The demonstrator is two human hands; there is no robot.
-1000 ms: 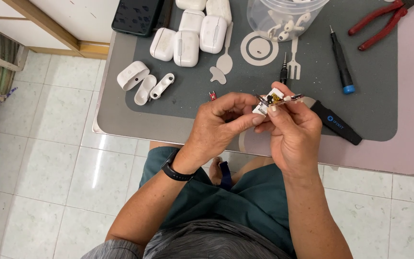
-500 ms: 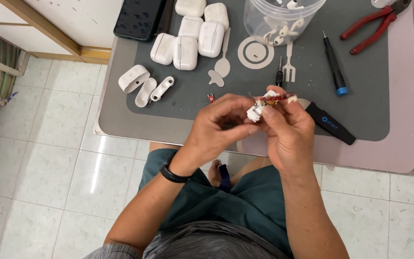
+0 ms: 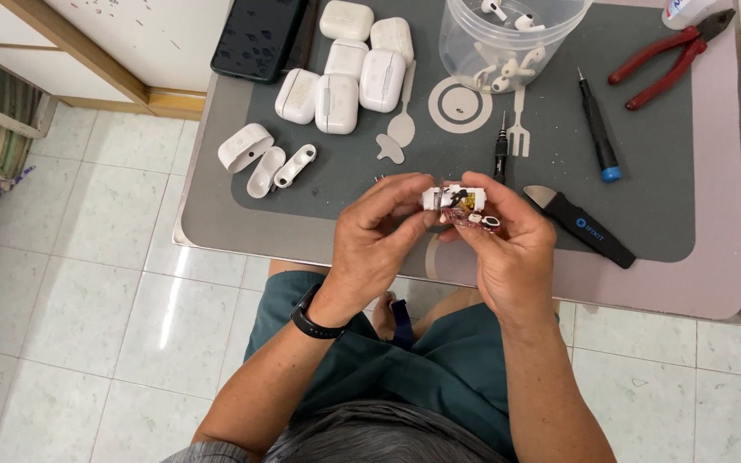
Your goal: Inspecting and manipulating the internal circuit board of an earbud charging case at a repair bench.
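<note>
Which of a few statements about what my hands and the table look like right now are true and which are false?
1. Both hands hold a small opened white part with exposed innards. True: the left hand and right hand grip it together above the table edge.
2. The red-handled pliers lie in the right hand. False: they lie untouched at the table's far right corner.
3. A clear tub holds white earbuds. True.
4. The white charging cases are stacked inside the tub. False: they lie on the grey mat beside a dark phone.
5. The left wrist wears a black band. True.
</note>
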